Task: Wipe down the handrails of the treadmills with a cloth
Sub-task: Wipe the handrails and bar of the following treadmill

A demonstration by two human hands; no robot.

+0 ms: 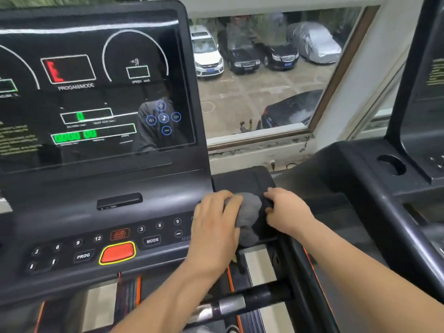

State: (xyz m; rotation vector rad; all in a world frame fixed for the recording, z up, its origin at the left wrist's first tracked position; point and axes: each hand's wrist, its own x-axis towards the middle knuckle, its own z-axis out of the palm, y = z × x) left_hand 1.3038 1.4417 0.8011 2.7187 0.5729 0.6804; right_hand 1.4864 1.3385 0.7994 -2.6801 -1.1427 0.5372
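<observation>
Both hands are on the right side of the treadmill console, with the cloth between them.

Left hand: palm down, fingers curled over the left part of the grey cloth, holding it bunched against the black surface. Its forearm comes in from the lower left.

Right hand: just right of the cloth, knuckles up, fingers bent down at the cloth's right edge. Cannot tell whether they pinch the cloth or the dark rail under it.

The cloth is a crumpled lump lying on the black handrail. The rail's flat top runs on ahead of the hands toward the wall. The two hands are close but not touching each other.

Left of the left hand is a button panel with numbered keys, MODE and PROG keys, and a red button ringed in yellow. Above the panel, up and left of the hands, a dark console screen shows green and red readouts.

Below the hands, nearer the body, is a black crossbar with a metal sleeve. It passes under the left forearm.

Beyond the hands is a window, with parked cars outside.

Right of the right hand stands a second treadmill, with a round cup holder in its console.
</observation>
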